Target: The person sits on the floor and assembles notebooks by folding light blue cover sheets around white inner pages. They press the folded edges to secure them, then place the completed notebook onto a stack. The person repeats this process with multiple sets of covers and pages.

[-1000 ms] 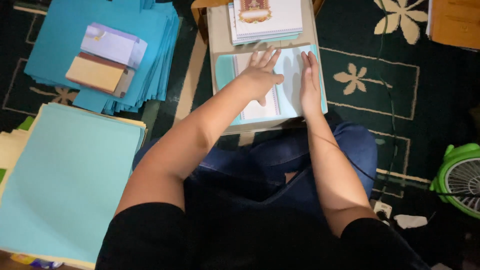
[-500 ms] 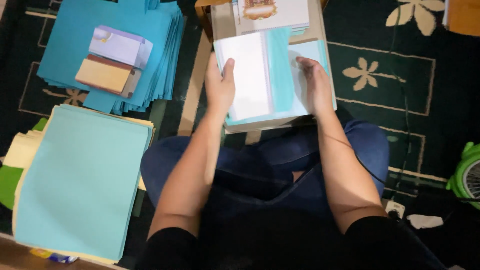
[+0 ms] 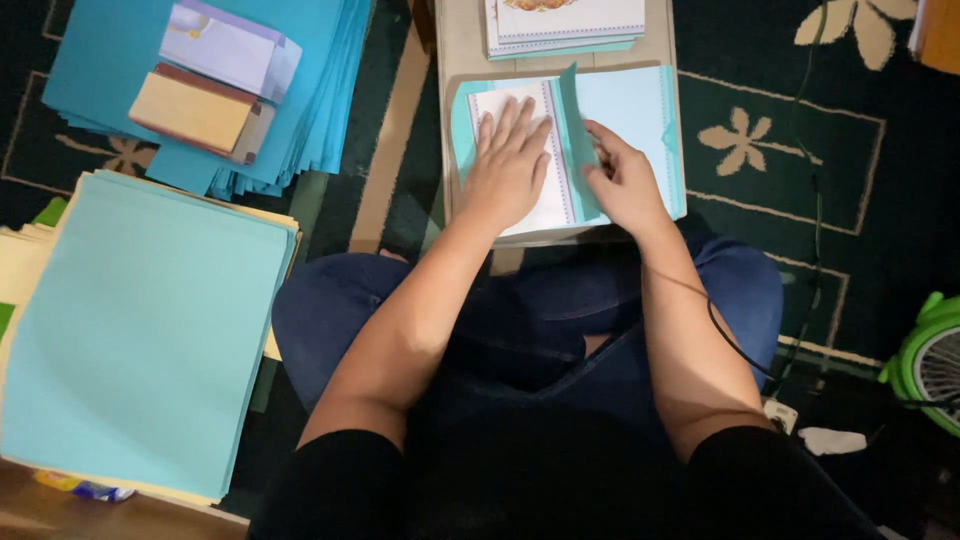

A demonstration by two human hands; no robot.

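Card [image 3: 640, 120], light blue, lies open on small beige table [image 3: 460, 40], white printed insert [image 3: 520, 150] on left half. Left hand [image 3: 508, 165] flat, fingers spread, pinning insert. Right hand [image 3: 625, 185] pinches centre flap [image 3: 578, 140], standing upright. Folding step looks underway; next move likely needs flap pressed flat, edges aligned. Blue paper stack [image 3: 140, 330] well apart, left.

Soft indoor light falls evenly from overhead on the pale bench [image 3: 452, 120] and the blue paper stack [image 3: 140, 330] at 9 o'clock; the dark carpet [image 3: 780, 180] sinks into shadow, corners dim, focus sharp, no glare.
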